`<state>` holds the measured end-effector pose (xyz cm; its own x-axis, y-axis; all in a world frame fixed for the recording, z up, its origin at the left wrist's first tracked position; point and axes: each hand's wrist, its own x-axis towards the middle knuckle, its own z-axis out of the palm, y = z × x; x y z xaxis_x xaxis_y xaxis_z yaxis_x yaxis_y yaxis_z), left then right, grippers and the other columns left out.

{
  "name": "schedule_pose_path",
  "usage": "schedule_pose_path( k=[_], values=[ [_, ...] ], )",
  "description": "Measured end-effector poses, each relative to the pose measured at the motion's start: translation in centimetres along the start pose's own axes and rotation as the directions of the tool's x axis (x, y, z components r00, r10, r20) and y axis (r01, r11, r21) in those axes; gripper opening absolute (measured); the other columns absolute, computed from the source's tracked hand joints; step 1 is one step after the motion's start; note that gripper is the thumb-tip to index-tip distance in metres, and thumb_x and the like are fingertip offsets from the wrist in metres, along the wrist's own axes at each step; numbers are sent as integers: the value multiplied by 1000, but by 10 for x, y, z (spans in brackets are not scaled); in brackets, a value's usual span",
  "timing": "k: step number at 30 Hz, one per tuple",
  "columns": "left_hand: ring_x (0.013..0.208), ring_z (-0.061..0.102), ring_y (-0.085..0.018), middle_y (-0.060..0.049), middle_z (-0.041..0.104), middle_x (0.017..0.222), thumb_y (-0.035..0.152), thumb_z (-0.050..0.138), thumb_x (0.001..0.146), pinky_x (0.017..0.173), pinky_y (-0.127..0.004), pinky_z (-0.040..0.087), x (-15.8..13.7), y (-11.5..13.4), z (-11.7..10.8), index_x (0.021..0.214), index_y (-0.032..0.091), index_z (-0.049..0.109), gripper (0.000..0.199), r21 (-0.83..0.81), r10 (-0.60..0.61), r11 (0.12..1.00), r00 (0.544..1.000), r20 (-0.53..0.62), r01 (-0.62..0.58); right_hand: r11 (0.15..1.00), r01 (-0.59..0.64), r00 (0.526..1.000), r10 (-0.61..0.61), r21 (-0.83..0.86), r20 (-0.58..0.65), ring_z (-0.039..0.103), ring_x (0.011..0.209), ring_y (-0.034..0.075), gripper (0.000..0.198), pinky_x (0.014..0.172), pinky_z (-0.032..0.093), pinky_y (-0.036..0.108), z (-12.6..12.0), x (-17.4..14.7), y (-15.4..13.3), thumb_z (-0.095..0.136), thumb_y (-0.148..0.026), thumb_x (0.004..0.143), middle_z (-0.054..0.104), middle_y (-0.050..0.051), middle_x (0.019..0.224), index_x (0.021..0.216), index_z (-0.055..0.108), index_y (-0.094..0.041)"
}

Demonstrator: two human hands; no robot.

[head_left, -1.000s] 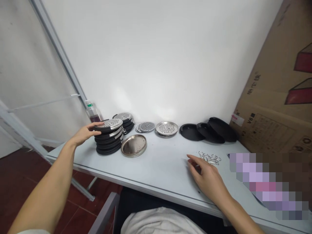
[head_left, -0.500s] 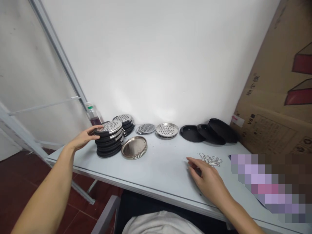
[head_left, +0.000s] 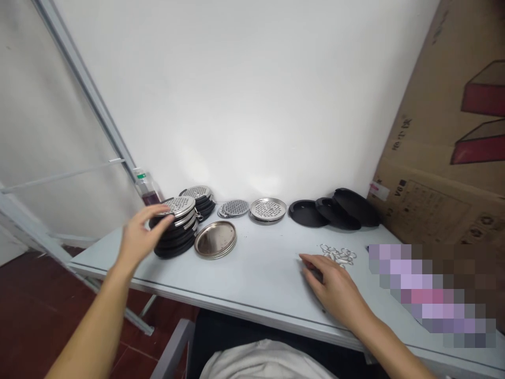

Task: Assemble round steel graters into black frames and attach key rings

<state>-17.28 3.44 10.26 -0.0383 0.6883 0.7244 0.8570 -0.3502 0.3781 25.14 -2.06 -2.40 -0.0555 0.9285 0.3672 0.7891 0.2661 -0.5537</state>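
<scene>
My left hand (head_left: 140, 234) is in front of a stack of round black-rimmed graters (head_left: 177, 239) at the table's left, thumb and fingers apart. Whether a fingertip still touches the top grater cannot be made out. My right hand (head_left: 333, 287) hovers low over the table or rests on it, fingers stretched out and a gap below the thumb, holding nothing. Just beyond it lies a small pile of metal rings (head_left: 345, 253). Beside the grater stack sit several stacked shiny round metal lids (head_left: 215, 239).
Along the wall are a second grater stack (head_left: 199, 195), loose perforated discs (head_left: 238, 207), a metal dish with a perforated disc (head_left: 268, 210) and black round trays (head_left: 310, 214). A bottle (head_left: 148, 192) stands at left, a large carton (head_left: 426, 189) at right. A blurred patch covers the lower right.
My left hand has drawn off the top of the grater stack, toward me and slightly right, its fingers spreading. My right hand stays nearly where it was. The whole view has shifted slightly.
</scene>
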Motion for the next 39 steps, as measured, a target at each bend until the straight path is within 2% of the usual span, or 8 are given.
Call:
schedule_pose_path(
  k=[4,7,10,17,22,26,31,39],
  values=[
    [105,63,-24,-6,71,109,47,58,89,98,-37,47,-43,48,56,99,23,73,30,-35,172,985,921,350,-170,1000,12,1000,-12,-4,6,63,106,26,32,96,47,41,-3,-1,-4,48,-25,91,71,10,113,114,67,-17],
    [101,63,-26,-9,70,105,41,57,90,93,-39,48,-58,64,89,101,22,74,28,60,181,972,893,412,-225,1000,12,1000,-12,-11,19,62,107,26,31,97,46,40,-6,-1,-8,46,-24,92,71,10,114,114,67,-17],
    [96,64,-27,-9,71,98,36,54,91,87,-37,48,-59,68,104,97,20,74,27,152,142,961,887,439,-229,1000,13,999,-12,-15,32,62,106,25,30,97,45,40,-7,-1,-10,47,-23,92,71,9,113,113,67,-17],
    [83,65,-23,-7,71,87,27,55,88,75,-32,45,-48,70,107,86,19,74,20,240,162,937,924,346,-254,1000,24,1000,-23,-19,18,62,106,25,29,96,45,40,-7,-1,-9,48,-23,92,71,10,113,113,67,-17],
    [73,63,-18,-3,69,78,20,62,83,70,-29,44,-37,85,101,79,19,72,11,153,228,954,954,195,-259,999,47,999,-47,1,-4,64,103,26,29,94,47,42,-5,-2,-7,48,-23,92,71,10,111,114,66,-18],
    [73,62,-17,-2,67,76,15,63,83,76,-32,44,-55,123,107,78,19,69,9,33,433,897,893,124,-440,999,-1,995,5,35,-102,66,94,25,32,86,51,41,-3,-2,-2,48,-26,92,71,10,108,118,63,-17],
    [70,59,-18,-3,62,70,9,63,78,73,-32,45,-105,175,144,69,16,64,11,-101,617,786,760,204,-610,996,6,975,13,86,-221,67,93,25,34,87,52,42,0,0,6,45,-28,94,72,10,105,123,60,-17],
    [68,57,-17,-2,59,68,11,64,77,72,-32,46,-136,196,170,67,15,62,12,-195,612,791,746,262,-580,999,54,984,-52,7,-169,65,100,26,25,92,50,43,1,0,2,50,-26,92,72,11,104,106,67,-16]
  ],
)
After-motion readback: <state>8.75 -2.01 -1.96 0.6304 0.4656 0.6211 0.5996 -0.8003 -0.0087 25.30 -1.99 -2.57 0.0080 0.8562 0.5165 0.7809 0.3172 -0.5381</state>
